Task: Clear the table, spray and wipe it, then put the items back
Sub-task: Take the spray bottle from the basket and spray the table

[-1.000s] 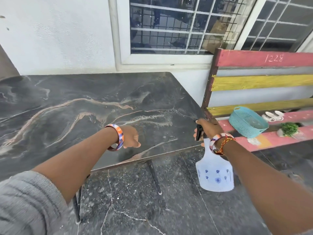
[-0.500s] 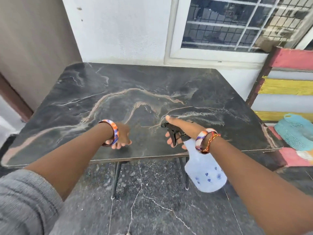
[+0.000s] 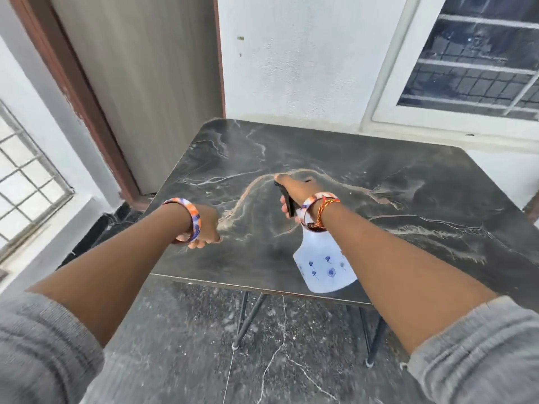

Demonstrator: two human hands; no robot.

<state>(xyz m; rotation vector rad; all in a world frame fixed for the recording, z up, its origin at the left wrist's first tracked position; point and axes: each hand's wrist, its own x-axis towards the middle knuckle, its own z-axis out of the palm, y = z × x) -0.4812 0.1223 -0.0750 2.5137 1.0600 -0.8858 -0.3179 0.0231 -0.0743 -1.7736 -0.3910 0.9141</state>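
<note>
The dark marble-patterned table (image 3: 379,199) is standing bare against the white wall, and the view is now taking in the door (image 3: 151,83) on the left where a moment ago the coloured bench and teal basket were showing on the right. The pale spray bottle (image 3: 323,266) with small blue flowers is hanging over the table's near edge, further in over the top than half a second ago. The right hand (image 3: 300,189) is gripping its black trigger head, while the left hand (image 3: 208,228) is hovering over the tabletop with fingers curled on nothing.
</note>
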